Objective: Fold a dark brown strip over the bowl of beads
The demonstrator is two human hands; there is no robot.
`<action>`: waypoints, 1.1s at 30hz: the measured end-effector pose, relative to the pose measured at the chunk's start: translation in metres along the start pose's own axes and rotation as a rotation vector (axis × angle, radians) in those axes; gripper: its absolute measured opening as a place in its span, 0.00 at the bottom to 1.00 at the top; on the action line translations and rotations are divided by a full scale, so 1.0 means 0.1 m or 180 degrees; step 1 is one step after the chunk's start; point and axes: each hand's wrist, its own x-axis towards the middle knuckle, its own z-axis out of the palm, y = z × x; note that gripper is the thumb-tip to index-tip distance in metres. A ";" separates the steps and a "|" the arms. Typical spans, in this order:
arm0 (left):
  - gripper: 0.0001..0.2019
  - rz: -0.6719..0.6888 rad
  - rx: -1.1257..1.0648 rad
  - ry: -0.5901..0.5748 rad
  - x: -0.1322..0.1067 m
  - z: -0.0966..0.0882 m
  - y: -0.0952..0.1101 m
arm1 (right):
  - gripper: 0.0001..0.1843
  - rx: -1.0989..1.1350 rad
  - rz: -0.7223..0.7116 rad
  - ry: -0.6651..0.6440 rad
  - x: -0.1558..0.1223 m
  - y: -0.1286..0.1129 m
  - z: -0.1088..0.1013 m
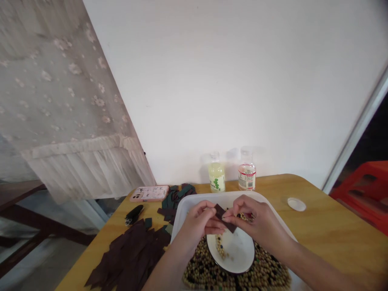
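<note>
Both my left hand (198, 221) and my right hand (253, 218) pinch a dark brown strip (224, 218), which looks like leather or felt, above a white plastic tray (212, 198). The strip sits between their fingertips. Below my hands lies a shallow white dish (238, 250) holding a few small beads or beans. Many more of these round tan and dark pieces (266, 270) fill the tray around it. To the left, a pile of dark brown pieces (130, 254) lies on the table, with dark green pieces (178, 196) behind it.
The wooden table (321, 230) carries a pink phone (150, 193), a small black object (134, 214), two plastic bottles (216, 172) (247, 172) and a white lid (296, 204). A white wall stands behind, with a curtain (60, 101) left and a red stool (363, 190) right.
</note>
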 end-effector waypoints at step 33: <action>0.13 -0.0055 -0.0021 -0.0015 -0.02 0.01 0.02 | 0.05 -0.0274 -0.0151 0.0028 0.00 -0.01 -0.01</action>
